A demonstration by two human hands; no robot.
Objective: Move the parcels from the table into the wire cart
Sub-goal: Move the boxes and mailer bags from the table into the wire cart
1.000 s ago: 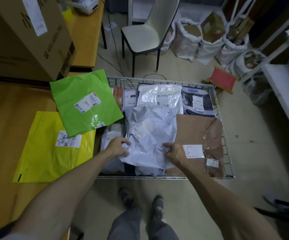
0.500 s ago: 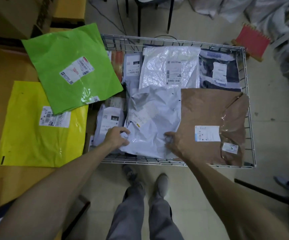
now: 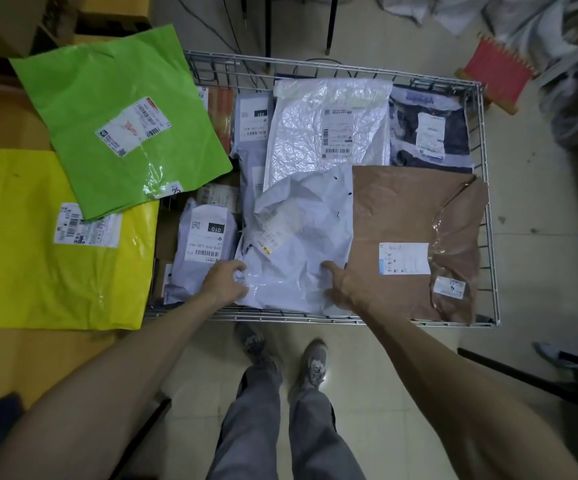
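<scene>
— White plastic under both your hands: the crumpled white parcel (image 3: 301,244) lies in the wire cart (image 3: 485,209), near the front rail, and you're leaning over it.

— Your left hand (image 3: 223,284) pinches its near-left corner, fingers (image 3: 237,268) curled shut on the plastic. Your right hand (image 3: 344,284) has the near-right corner, thumb on top; the other fingers are tucked under, so how tightly they close I cannot tell.

— Neighbours in the cart?

— Just right of it, touching, a brown paper parcel (image 3: 415,216). Behind, a shiny white mailer (image 3: 329,129) and a dark printed bag (image 3: 429,133). Left of it, a small grey mailer (image 3: 204,244) marked 010.

— And on the table (image 3: 3,362) at your left?

— Two parcels there. The yellow parcel (image 3: 38,271) lies flat, and the green parcel (image 3: 121,123) overlaps its far corner, with its right edge hanging out over the cart's left side.

— Your shoes (image 3: 315,362) stand on the floor right at the front rail.
</scene>
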